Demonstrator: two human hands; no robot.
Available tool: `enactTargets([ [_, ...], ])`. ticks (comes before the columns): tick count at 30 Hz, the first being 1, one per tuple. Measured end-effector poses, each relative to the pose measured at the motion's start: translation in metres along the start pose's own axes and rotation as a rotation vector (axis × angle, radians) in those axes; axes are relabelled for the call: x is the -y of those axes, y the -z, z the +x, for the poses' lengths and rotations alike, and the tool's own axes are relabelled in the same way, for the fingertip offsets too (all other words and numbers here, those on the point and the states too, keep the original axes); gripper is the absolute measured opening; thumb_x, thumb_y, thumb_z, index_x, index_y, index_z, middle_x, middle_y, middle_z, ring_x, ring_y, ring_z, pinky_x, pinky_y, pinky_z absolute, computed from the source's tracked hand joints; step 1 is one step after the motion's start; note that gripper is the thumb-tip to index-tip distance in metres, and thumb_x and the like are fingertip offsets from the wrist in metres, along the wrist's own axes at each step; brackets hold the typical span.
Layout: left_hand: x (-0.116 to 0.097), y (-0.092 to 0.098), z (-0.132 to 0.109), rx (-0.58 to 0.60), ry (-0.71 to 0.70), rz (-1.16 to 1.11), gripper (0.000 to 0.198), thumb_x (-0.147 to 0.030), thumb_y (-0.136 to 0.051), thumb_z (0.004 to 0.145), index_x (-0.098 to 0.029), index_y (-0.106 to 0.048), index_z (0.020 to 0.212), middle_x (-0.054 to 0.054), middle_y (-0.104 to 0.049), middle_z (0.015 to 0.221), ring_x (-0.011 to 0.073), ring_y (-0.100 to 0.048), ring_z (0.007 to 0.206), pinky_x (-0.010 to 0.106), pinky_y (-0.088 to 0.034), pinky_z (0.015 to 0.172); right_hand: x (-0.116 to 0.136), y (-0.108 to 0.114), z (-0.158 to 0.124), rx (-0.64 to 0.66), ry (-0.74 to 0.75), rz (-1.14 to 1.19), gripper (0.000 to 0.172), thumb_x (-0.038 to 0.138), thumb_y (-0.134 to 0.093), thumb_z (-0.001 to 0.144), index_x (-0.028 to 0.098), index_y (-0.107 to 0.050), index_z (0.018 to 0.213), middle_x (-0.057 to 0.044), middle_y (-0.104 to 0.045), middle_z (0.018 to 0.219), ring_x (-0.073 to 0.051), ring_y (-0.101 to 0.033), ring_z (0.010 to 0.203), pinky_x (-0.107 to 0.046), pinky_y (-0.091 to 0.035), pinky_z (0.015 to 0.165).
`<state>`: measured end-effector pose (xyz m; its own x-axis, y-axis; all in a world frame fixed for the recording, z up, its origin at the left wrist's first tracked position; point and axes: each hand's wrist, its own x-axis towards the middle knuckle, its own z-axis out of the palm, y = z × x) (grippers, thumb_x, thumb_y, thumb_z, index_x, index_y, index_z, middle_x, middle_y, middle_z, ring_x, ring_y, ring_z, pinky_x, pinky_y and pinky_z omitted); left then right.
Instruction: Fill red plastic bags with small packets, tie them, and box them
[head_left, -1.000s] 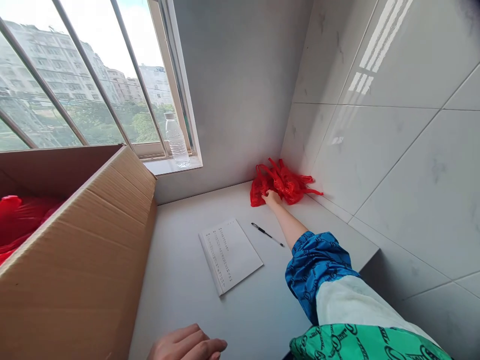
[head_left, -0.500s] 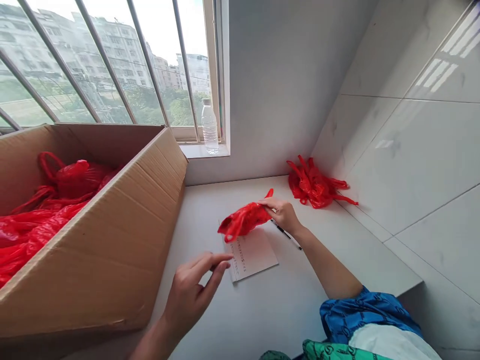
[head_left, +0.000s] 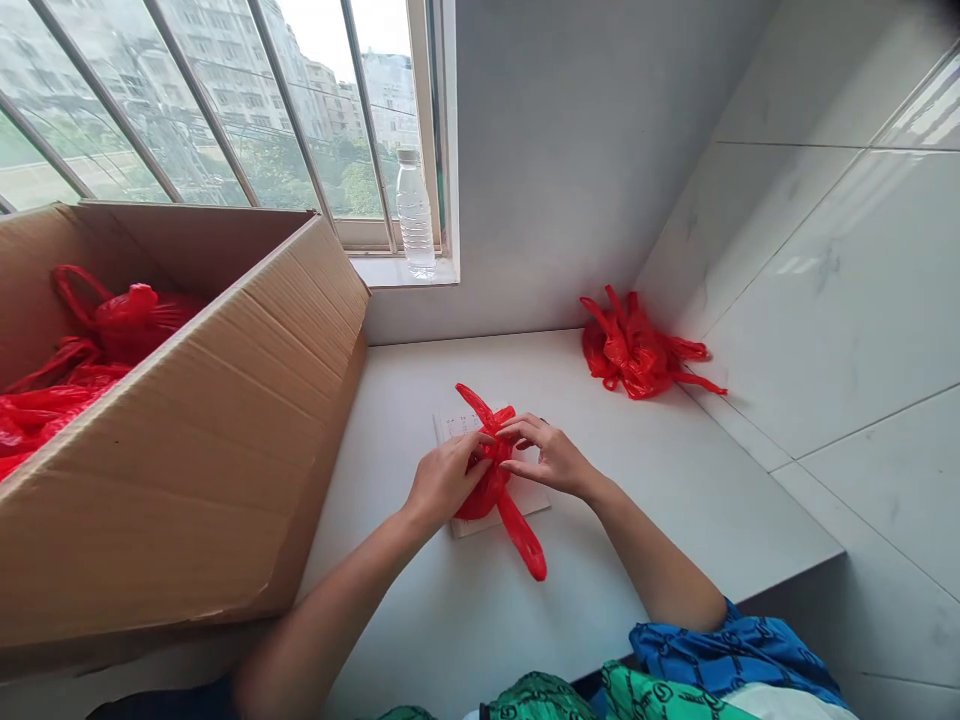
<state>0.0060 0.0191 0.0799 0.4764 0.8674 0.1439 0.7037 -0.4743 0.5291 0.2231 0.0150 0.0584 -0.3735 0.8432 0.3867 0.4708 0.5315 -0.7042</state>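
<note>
A small red plastic bag [head_left: 487,490] lies bunched up on top of the notebook [head_left: 536,498], its two handle loops stretched out, one toward the back and one toward me. My left hand [head_left: 448,478] pinches the gathered middle of the bag from the left. From the right, my right hand [head_left: 551,458] has its fingertips and thumb on the same gathered part, around what looks like a knot. Fingers cover part of that spot. Most of the notebook is hidden under the bag and hands, and the pen does not show.
A large open cardboard box [head_left: 187,440] with red plastic bags [head_left: 142,315] inside stands on the left. Several more red bags [head_left: 637,350] are heaped in the back right corner of the white table [head_left: 622,570]. A clear water bottle [head_left: 415,215] stands on the windowsill.
The red bag came down from the air onto the notebook. My left hand moved right and took hold of it, while my right hand shifted to its middle. The view tilted slightly downward.
</note>
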Motion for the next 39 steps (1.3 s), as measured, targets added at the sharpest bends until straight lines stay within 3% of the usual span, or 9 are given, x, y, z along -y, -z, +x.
enactTargets([
  [6,0.018,0.004,0.003,-0.136,-0.066,-0.081,0.026,-0.028,-0.045,0.097,-0.027,-0.063,0.114,0.000,-0.072,0.092,0.0166,-0.066,0.083,0.027,-0.049,0.068,-0.002,-0.013,0.004,-0.087,-0.035,0.000,0.011,0.028,-0.058,0.095,0.024,-0.069,0.095,-0.003,-0.067,0.092,-0.016,-0.064,0.082,-0.030,-0.055,0.074],
  [15,0.067,0.044,-0.002,-0.432,0.127,-0.009,0.029,-0.029,-0.046,0.096,-0.024,-0.064,0.119,0.003,-0.068,0.097,0.0194,-0.065,0.088,0.030,-0.048,0.071,-0.013,0.035,-0.005,-0.253,-0.174,-0.086,0.013,0.033,-0.059,0.093,0.025,-0.069,0.089,-0.003,-0.068,0.091,-0.018,-0.065,0.083,-0.031,-0.053,0.072],
  [18,0.056,0.042,-0.004,-0.477,0.028,0.050,0.032,-0.026,-0.045,0.097,-0.023,-0.062,0.123,0.008,-0.062,0.122,0.0236,-0.060,0.112,0.035,-0.049,0.087,-0.006,0.034,-0.006,-0.183,-0.159,-0.098,0.008,0.030,-0.060,0.091,0.025,-0.065,0.092,-0.005,-0.068,0.109,-0.021,-0.063,0.098,-0.034,-0.052,0.078],
  [21,0.033,0.029,-0.004,-0.359,-0.177,0.130,0.035,-0.028,-0.050,0.096,-0.026,-0.059,0.130,0.007,-0.057,0.135,0.0256,-0.053,0.123,0.042,-0.040,0.105,0.008,0.019,-0.003,-0.133,-0.138,-0.088,0.016,0.031,-0.062,0.090,0.025,-0.062,0.104,-0.005,-0.067,0.118,-0.023,-0.060,0.110,-0.039,-0.049,0.091],
  [24,0.021,0.019,-0.001,-0.271,-0.291,0.231,0.025,-0.031,-0.056,0.095,-0.029,-0.066,0.118,0.004,-0.068,0.114,0.0254,-0.058,0.110,0.047,-0.033,0.108,0.017,0.000,0.002,-0.142,-0.136,-0.122,0.029,0.039,-0.067,0.088,0.025,-0.061,0.113,-0.005,-0.070,0.108,-0.024,-0.061,0.105,-0.042,-0.045,0.096],
  [26,0.022,0.018,0.001,-0.307,-0.277,0.222,0.018,-0.030,-0.053,0.097,-0.028,-0.070,0.103,0.001,-0.071,0.096,0.0226,-0.062,0.097,0.047,-0.033,0.106,0.016,-0.007,0.005,-0.165,-0.130,-0.156,0.020,0.039,-0.064,0.091,0.025,-0.065,0.104,-0.004,-0.071,0.094,-0.023,-0.063,0.094,-0.042,-0.044,0.096],
  [33,0.035,0.047,0.003,-0.746,0.063,-0.538,0.016,-0.035,-0.061,0.092,-0.021,-0.063,0.099,0.002,-0.067,0.094,0.0172,-0.063,0.090,0.030,-0.049,0.081,-0.012,0.022,0.002,-0.628,-0.349,0.117,0.026,0.045,-0.059,0.090,0.019,-0.062,0.091,-0.005,-0.069,0.089,-0.020,-0.064,0.085,-0.035,-0.053,0.082],
  [36,0.028,0.052,-0.001,-0.711,0.030,-0.801,0.012,-0.025,-0.062,0.088,-0.022,-0.061,0.100,0.002,-0.065,0.097,0.0162,-0.063,0.093,0.027,-0.049,0.080,-0.002,0.028,0.000,-0.742,-0.286,0.095,0.022,0.042,-0.061,0.090,0.020,-0.059,0.092,-0.004,-0.066,0.089,-0.018,-0.063,0.083,-0.034,-0.053,0.079],
  [39,0.016,0.054,-0.008,-0.610,-0.042,-0.785,0.013,-0.016,-0.057,0.087,-0.021,-0.065,0.096,0.002,-0.064,0.095,0.0164,-0.061,0.094,0.027,-0.048,0.080,0.027,0.021,0.000,-0.857,-0.022,-0.087,0.011,0.032,-0.061,0.091,0.022,-0.058,0.095,-0.004,-0.063,0.091,-0.019,-0.062,0.086,-0.035,-0.053,0.080],
])
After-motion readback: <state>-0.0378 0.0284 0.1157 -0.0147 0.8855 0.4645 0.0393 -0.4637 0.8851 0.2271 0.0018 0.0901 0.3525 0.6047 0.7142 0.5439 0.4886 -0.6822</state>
